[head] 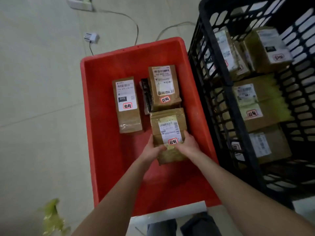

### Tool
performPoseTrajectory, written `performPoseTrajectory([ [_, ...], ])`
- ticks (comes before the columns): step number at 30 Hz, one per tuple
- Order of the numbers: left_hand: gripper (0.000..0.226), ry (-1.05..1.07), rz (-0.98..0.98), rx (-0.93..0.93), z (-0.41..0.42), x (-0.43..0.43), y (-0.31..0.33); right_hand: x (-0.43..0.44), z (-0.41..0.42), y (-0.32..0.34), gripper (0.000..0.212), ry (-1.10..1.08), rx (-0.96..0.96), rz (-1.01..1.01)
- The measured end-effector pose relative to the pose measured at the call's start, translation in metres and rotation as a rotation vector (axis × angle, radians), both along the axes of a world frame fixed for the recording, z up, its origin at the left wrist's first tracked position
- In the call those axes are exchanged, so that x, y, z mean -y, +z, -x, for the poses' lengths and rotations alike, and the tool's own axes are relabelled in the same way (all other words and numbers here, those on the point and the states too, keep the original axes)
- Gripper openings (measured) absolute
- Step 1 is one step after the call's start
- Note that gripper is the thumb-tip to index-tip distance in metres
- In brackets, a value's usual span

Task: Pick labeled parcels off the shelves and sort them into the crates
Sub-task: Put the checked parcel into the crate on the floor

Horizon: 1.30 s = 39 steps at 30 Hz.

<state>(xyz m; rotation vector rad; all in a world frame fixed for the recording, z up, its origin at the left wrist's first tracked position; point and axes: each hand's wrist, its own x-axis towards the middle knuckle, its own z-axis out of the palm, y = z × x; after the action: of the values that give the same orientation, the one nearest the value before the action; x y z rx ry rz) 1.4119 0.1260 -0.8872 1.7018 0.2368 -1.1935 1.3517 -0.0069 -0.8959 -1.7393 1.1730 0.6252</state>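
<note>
A red crate point(95, 126) stands on the floor below me. Inside it, both my hands grip one brown labeled parcel point(167, 123) near the crate's right wall: my left hand point(151, 150) on its lower left edge, my right hand point(190, 143) on its lower right. Just beyond it lies a second brown parcel point(163, 87), partly on top of a dark packet point(145, 94). A third brown parcel point(127, 104) marked 010 lies to the left on the crate bottom.
A black slotted crate point(219, 68) stands right of the red one and holds several brown labeled parcels point(259, 103). Cables and a white plug adapter point(91, 37) lie on the tiled floor behind. A yellow-green plastic bag point(52, 218) sits at the lower left.
</note>
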Motion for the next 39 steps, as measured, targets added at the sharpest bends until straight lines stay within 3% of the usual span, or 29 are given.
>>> performPoseTrajectory([
  [6, 0.063, -0.084, -0.022, 0.090, 0.000, 0.001, 0.025, -0.003, 0.006, 0.027, 0.068, -0.012, 0.031, 0.025],
  [8, 0.064, -0.179, -0.112, 0.195, -0.003, 0.005, 0.049, -0.004, 0.009, 0.050, 0.069, 0.019, 0.043, 0.053],
  [14, 0.091, -0.935, -0.465, 0.731, -0.016, 0.016, 0.138, -0.014, 0.018, 0.141, 0.071, 0.190, 0.141, 0.215],
  [17, 0.095, -1.134, -0.509, 0.932, -0.021, 0.034, 0.185, -0.007, 0.030, 0.190, 0.075, 0.222, 0.197, 0.361],
  [21, 0.093, -1.258, -0.432, 1.143, -0.012, 0.069, 0.243, 0.016, 0.065, 0.250, 0.068, 0.165, 0.229, 0.523],
  [27, 0.092, -1.471, -0.242, 1.339, 0.058, 0.151, 0.312, 0.069, 0.164, 0.320, 0.061, -0.026, 0.131, 0.711],
  [39, 0.086, -1.696, 0.251, 1.607, 0.348, 0.257, 0.411, 0.110, 0.453, 0.414, 0.064, -0.430, -0.025, 0.965],
])
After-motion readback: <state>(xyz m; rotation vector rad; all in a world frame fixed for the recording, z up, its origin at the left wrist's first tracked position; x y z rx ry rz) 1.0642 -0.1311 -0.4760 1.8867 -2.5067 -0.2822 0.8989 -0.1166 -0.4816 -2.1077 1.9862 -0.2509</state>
